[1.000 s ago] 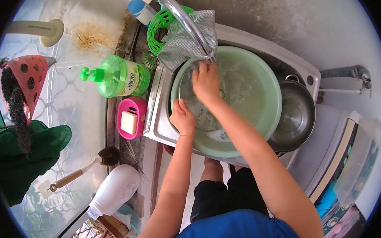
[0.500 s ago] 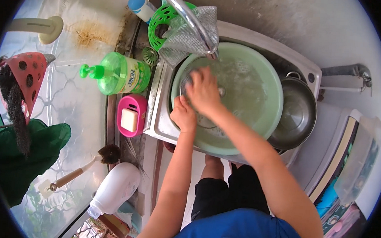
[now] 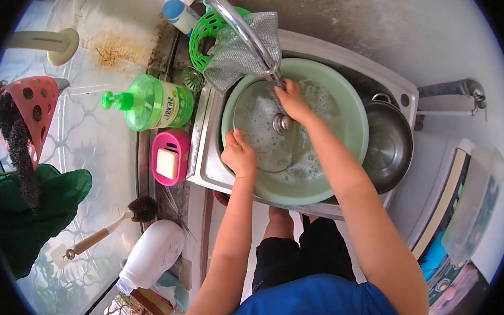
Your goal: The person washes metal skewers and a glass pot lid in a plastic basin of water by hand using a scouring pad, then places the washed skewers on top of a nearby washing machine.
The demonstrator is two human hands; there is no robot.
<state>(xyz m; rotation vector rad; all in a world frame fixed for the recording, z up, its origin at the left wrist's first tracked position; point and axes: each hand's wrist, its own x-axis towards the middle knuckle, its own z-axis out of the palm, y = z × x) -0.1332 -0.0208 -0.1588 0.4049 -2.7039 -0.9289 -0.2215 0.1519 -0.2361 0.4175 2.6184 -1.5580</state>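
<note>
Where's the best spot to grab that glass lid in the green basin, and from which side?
Probably by the metal knob at the centre of the glass lid, coming from above. The lid leans tilted in the soapy green basin, wet and likely slippery; its knob faces up, just below the right hand. The left hand already steadies its near rim.

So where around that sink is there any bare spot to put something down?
The pale counter left of the green bottle, between the red holder and the brush, is bare. So is the grey surface behind the steel pot. The sink is crowded: the basin, both hands, tap and cloth fill it.
</note>
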